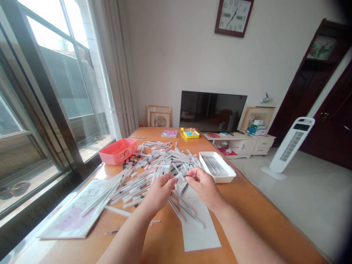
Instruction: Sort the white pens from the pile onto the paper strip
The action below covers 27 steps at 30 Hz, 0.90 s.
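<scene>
Both my hands meet over a wide heap of clear plastic pens on the wooden table. My left hand is closed, fingertips pinched on a pen part near the middle. My right hand is closed too, pinching a thin dark-tipped pen piece that points down toward the left hand. The two fingertips almost touch. Under the hands lies a white sheet of paper with a few pens on it.
A white tray with pens stands right of the heap, a red basket at its left. Papers lie at the near left. A yellow box and a booklet sit at the far end. A window runs along the left.
</scene>
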Available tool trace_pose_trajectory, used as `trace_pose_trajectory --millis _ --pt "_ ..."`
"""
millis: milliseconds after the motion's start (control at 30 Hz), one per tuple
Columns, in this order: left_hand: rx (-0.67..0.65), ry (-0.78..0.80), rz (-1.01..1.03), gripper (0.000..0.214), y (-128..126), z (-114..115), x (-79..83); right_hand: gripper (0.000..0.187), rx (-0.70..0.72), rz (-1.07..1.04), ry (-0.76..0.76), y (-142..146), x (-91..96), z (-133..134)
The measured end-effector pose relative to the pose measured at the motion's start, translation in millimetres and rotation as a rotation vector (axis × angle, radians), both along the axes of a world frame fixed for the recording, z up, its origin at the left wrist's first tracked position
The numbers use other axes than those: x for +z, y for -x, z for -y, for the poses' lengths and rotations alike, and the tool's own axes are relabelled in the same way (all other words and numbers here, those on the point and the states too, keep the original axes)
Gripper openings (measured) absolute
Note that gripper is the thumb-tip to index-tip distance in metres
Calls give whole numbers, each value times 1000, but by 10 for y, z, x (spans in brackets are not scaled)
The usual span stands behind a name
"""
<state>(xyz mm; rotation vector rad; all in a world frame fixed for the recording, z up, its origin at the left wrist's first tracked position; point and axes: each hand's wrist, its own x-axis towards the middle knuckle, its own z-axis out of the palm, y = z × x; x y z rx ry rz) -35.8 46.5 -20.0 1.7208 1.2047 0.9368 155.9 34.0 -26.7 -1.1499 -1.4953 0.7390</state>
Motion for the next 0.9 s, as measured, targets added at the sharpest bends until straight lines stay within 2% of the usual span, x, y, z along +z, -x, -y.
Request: trace_pose_trajectory --millis 100,333,900 --pt "-42 -61 -41 32 -17 38 12 19 33 -79 29 -88 70 37" --pt "-49 -126 -111 33 -53 86 32 18 64 -95 44 -150 137 59" --pt "-69 -166 -187 35 -83 122 62 12 86 -34 3 -108 96 57"
